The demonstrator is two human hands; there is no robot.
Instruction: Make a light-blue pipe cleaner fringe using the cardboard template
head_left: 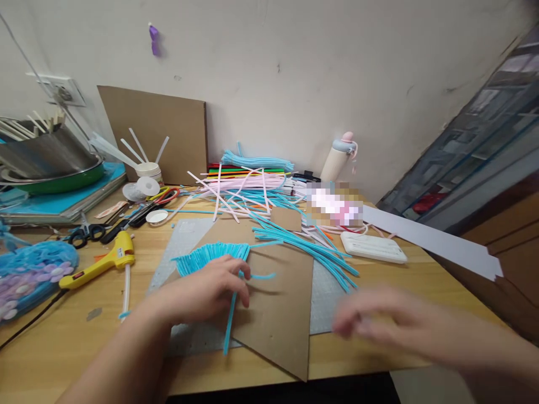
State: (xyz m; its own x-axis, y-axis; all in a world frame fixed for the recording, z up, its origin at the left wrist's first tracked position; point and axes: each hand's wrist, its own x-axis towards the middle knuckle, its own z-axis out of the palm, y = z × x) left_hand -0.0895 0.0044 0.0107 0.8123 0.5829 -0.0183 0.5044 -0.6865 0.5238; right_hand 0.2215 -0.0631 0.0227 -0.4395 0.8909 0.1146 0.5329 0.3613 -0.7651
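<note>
A fan-shaped piece of bright blue pipe cleaners [214,253] lies on a brown cardboard sheet [282,314]. My left hand [214,286] rests over its lower part, fingers bent and spread apart, hiding some of it. One loose blue stem [229,331] runs out below those fingers toward the front edge, and other stem ends stick out to the right. Smeared by motion, my right hand [379,314] is above the table, right of the cardboard; its fingers are too blurred to read. Closest to it lies a bundle of blue pipe cleaners [311,252].
A yellow glue gun [103,264] and black-handled scissors [86,231] lie at left, near a metal pot [46,151]. Pink pipe cleaners [248,180] are heaped at the back. On the right are a white case [374,247] and a bottle [337,160].
</note>
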